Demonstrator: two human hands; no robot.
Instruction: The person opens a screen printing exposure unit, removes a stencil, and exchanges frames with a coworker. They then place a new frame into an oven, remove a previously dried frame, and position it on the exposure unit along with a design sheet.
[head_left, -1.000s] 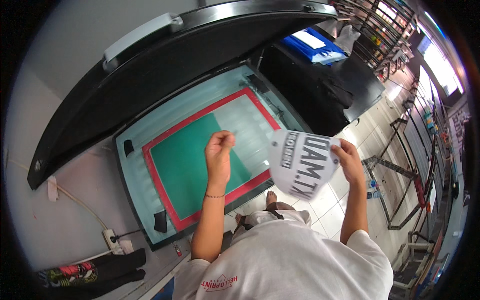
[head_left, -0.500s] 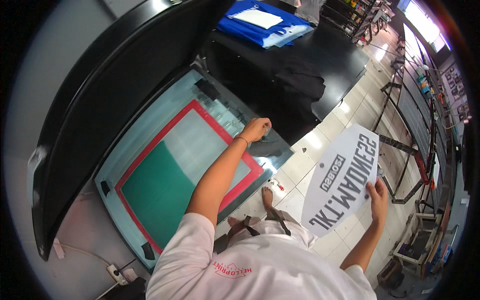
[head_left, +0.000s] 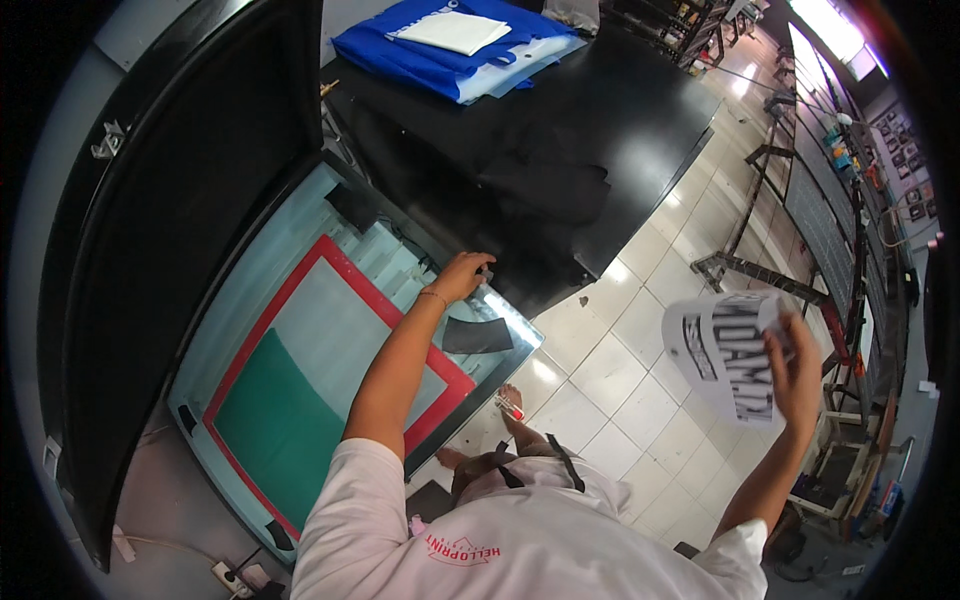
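In my right hand (head_left: 795, 375) is a white sheet (head_left: 708, 362) with dark printed lettering, gripped by its right side and curled, out over the floor. My left hand (head_left: 462, 277) has its fingers curled at the far right edge of a glass-topped table (head_left: 505, 312); whatever they grip is too small to make out. Just nearer than that hand, a black rectangular piece (head_left: 477, 337) lies on the glass. Left of my forearm sits a screen frame with a red border (head_left: 360, 290), its mesh pale in one part and green (head_left: 275, 415) in the other.
A large black padded lid (head_left: 200, 200) stands raised along the left. Beyond the glass is a black table (head_left: 640, 130) bearing a blue bag (head_left: 440, 45) with a folded white cloth (head_left: 455, 32) and a dark cloth (head_left: 550, 185). Metal racks (head_left: 820, 180) stand at right above the tiled floor (head_left: 620, 400).
My right hand has moved right and up, and the sheet has gone from nearly flat to curled. My left hand is farther from the black piece, which now shows fully. The view has shifted.
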